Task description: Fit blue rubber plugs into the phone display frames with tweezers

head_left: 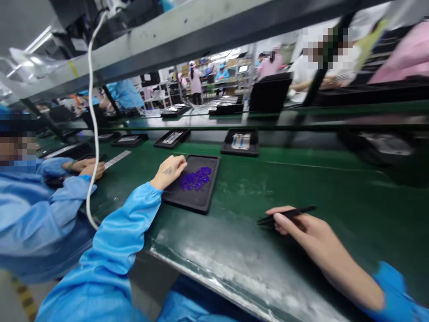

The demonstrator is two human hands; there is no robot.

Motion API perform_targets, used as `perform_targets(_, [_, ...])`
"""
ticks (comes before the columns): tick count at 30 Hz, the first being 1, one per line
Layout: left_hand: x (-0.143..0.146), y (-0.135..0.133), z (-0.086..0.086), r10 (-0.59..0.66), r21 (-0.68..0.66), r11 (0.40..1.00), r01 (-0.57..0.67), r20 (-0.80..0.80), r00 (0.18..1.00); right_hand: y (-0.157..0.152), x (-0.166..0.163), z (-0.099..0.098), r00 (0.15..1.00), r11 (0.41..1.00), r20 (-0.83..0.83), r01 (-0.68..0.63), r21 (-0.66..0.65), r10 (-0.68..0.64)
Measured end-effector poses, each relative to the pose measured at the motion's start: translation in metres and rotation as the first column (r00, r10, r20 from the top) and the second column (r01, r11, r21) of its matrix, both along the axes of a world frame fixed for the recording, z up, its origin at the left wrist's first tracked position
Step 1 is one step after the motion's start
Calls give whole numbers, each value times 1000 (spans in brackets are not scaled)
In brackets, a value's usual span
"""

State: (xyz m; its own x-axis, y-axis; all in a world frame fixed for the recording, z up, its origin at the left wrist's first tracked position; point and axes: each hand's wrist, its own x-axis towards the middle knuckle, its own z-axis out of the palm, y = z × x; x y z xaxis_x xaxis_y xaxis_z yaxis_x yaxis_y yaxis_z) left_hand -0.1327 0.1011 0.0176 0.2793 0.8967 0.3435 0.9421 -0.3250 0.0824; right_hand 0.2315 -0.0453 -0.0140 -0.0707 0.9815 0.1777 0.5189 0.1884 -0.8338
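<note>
My left hand (169, 171) rests on the near left corner of a black tray (201, 203), its fingers curled together over the tray's surface beside a heap of small purple parts (196, 178). Whether the fingers pinch a part is hidden. My right hand (301, 230) hovers low over the green belt to the right, closed around black tweezers (288, 214) that point left and right. Both arms wear blue sleeves.
The green conveyor belt (301, 179) carries more black trays (240, 142) with parts farther back. A co-worker in blue (36, 201) sits at my left with hands on the belt. A white cable (92, 116) hangs from the overhead shelf. Other people work beyond.
</note>
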Motion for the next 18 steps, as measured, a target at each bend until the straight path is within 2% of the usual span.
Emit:
perform_targets(3, [14,-10,-1,-83,13,996,85,-87,993,-3,-6,-2,994,997,-80,-67,28,69])
perform_targets(6, [34,-26,2,-224,-1,974,228,-188,956,-10,-10,-3,989,992,-105,-91,90,100])
perform_targets(9, [67,-54,14,-407,-47,910,412,-287,867,-17,-15,-4,989,987,-102,-97,131,111])
perform_targets(12, [111,-100,38,-560,-63,810,584,-380,736,-19,-18,-5,988,983,-108,-93,155,110])
perform_targets(14, [142,-141,60,-651,-5,636,772,-539,534,-19,-17,-5,988,983,-118,-79,165,99])
perform_targets(16, [168,-183,80,-726,79,403,912,-579,371,-18,-16,-5,989,984,-125,-61,170,83])
perform_targets(17, [178,-202,86,-750,65,318,946,-592,294,-19,-15,-4,989,984,-125,-55,169,77])
perform_targets(18, [186,-219,89,-761,29,267,963,-607,230,-19,-15,-4,990,985,-123,-52,167,73])
